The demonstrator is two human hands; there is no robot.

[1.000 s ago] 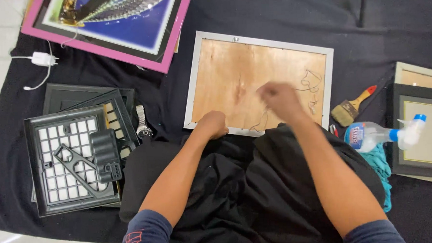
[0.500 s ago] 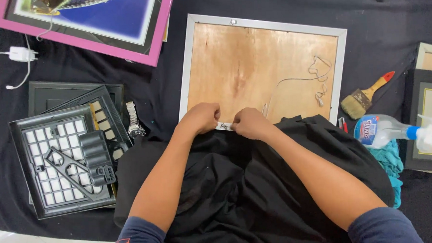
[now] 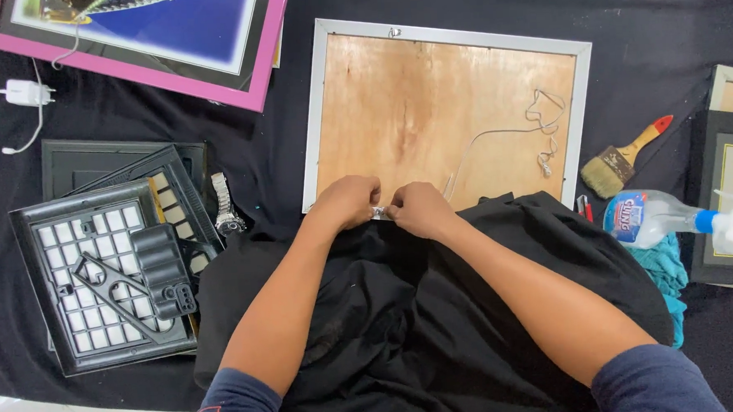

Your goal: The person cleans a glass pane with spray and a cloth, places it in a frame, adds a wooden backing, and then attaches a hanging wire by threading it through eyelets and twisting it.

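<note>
A silver-framed picture (image 3: 323,109) lies face down, its plywood backing up, on black cloth. A thin wire (image 3: 495,138) trails loose across the board toward its right side. My left hand (image 3: 348,202) and my right hand (image 3: 416,209) meet at the middle of the frame's near edge. Both pinch a small shiny metal fitting (image 3: 378,213) between their fingertips. Black fabric (image 3: 404,311) covers my lap below the frame's near edge.
A pink-framed picture (image 3: 128,35) lies at the far left. Stacked black frames (image 3: 97,267) and a wristwatch (image 3: 225,205) sit left. On the right are a paintbrush (image 3: 620,164), a spray bottle (image 3: 672,217), a teal cloth (image 3: 662,271) and more frames (image 3: 732,190). A white charger (image 3: 25,93) lies far left.
My right hand came down from over the board to the frame's near edge and joined the left. Both hands now pinch the metal fitting there.
</note>
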